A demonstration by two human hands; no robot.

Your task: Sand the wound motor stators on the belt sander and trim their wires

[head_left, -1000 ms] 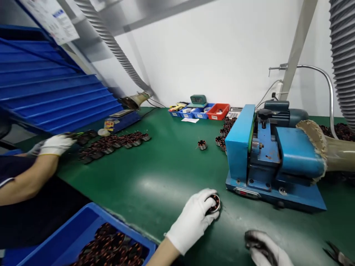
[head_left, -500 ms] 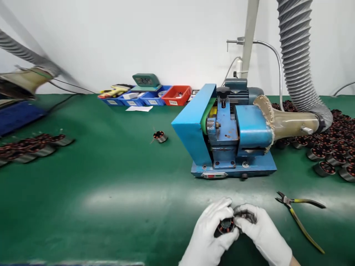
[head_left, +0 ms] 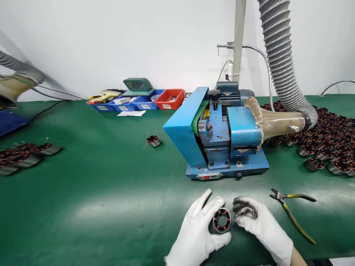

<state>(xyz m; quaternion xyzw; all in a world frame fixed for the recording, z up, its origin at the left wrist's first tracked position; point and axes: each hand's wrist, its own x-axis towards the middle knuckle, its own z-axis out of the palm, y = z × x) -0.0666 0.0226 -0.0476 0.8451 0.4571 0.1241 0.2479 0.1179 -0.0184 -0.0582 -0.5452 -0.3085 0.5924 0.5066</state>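
"Where's the part?"

"The wound ring (head_left: 222, 228), metal rim w/ copper coils inside, is low on the green bench (head_left: 97, 177), btwn the 2 gloved hands. Can't tell if it rests on the top or is lifted a bit."

"Grip?"

"L hand (head_left: 198, 227): half open, thumb below the ring, fingers above, curved round its left side. Can't tell if it's squeezing. R hand (head_left: 255, 218): fingers bent in, tips just beside the right edge; thin leads prob. there, can't tell if they're pinched."

"How'd it handle?"

"Prob. stiff & fairly heavy for its size, smooth rim, so a bit slippery in cloth gloves. Coils & leads look the fragile bit. Best hold: outer rim, opp. sides, off the windings."

"What's around?"

"Blue machine (head_left: 219, 129) straight ahead, blocks the way fwd; hose (head_left: 283, 55) behind it, to the right. Pliers (head_left: 281, 197) lie open just right of the R hand, handles in the way of a sideways reach. Loose ring (head_left: 153, 140) left of the machine, more rings (head_left: 327, 140) massed far right. Red tray (head_left: 173, 106) at the back, nr the wall."
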